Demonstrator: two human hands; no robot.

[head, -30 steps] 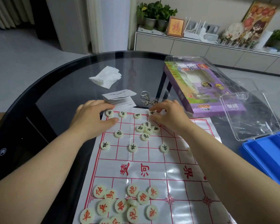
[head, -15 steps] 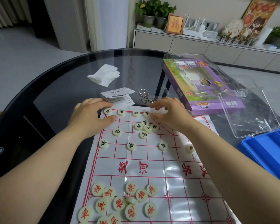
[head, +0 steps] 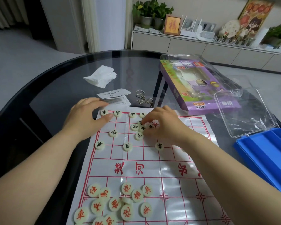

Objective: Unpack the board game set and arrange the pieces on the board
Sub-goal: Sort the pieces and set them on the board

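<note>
A white paper board (head: 173, 184) with red grid lines lies on the dark glass table. Black-lettered round pieces stand along its far row (head: 117, 113), with three more on a nearer line (head: 127, 146). A small cluster of black pieces (head: 135, 127) sits near the far middle. My right hand (head: 162, 125) reaches into that cluster, its thumb and fingertips pinching one piece. My left hand (head: 86, 117) rests on the board's far left corner, fingers relaxed, thumb on the paper. Red-lettered pieces (head: 114, 203) lie in a loose pile at the near left.
A purple game box (head: 198, 88) lies at the far right, a clear plastic lid (head: 243, 111) beside it and a blue tray (head: 266, 159) at the right edge. Beyond the board are a metal ring puzzle (head: 143, 99), folded leaflets (head: 115, 96) and a crumpled tissue (head: 101, 76).
My right hand has drawn back from the far row and come down onto the cluster of black pieces. The left hand has stayed at the board's corner.
</note>
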